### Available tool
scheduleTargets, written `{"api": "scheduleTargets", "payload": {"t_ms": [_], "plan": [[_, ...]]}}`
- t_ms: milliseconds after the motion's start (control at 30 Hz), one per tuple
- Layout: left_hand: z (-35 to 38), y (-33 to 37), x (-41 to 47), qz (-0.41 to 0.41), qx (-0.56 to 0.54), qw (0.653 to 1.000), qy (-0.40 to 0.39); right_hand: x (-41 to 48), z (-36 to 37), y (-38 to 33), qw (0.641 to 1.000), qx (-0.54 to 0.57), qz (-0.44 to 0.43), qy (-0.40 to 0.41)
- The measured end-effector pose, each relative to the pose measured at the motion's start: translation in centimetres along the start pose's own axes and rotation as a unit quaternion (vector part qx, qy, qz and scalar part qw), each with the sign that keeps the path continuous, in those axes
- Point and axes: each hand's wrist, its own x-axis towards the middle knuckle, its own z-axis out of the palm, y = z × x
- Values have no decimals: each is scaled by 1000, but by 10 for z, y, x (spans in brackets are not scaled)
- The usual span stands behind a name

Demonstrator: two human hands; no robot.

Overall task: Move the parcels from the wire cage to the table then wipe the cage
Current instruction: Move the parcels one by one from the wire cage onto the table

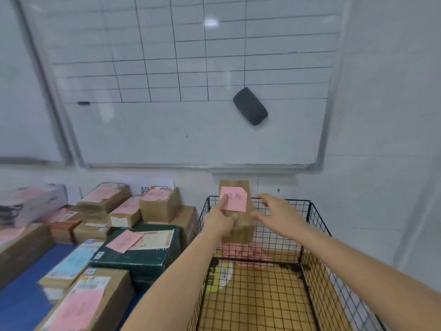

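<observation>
I am gripping a brown parcel (245,223) in my left hand (223,217), thumb pressing on the front and fingers curling round its left edge. The parcel is standing roughly upright, its long axis running top to bottom, and its broad face with the pink note (233,201) is pointing back toward me. It is hanging in the air above the far end of the cage (315,225), its top rising past the rim. My right hand (274,211) is reaching in with fingers spread and holding nothing, fingertips just beside the parcel's right edge; whether they are touching it I cannot tell. To the left of the cage the table (21,304) is carrying a crowd of other parcels, a green box (143,256) sitting nearest the cage
</observation>
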Motion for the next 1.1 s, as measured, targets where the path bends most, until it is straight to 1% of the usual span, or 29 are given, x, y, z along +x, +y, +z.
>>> {"api": "scheduleTargets", "payload": {"t_ms": [267,400,533,667,833,967,1100], "plan": [[-67,26,-17,38,-12,998,39,5,-25,-65,999,8,-34,31],[-112,22,-24,46,-48,996,54,5,-24,-107,997,13,-57,51],[-167,11,-40,54,-38,995,72,3,-12,-157,996,26,-67,54],[-226,-16,-58,36,-62,994,83,-3,14,-219,994,53,-83,41],[-299,-64,-77,28,-7,993,113,-10,56,-299,992,67,-103,13],[-355,-101,-93,12,8,993,120,-10,85,-354,990,72,-123,-13],[-405,-142,-102,-8,-3,990,144,-7,114,-403,985,69,-149,-45]]}}
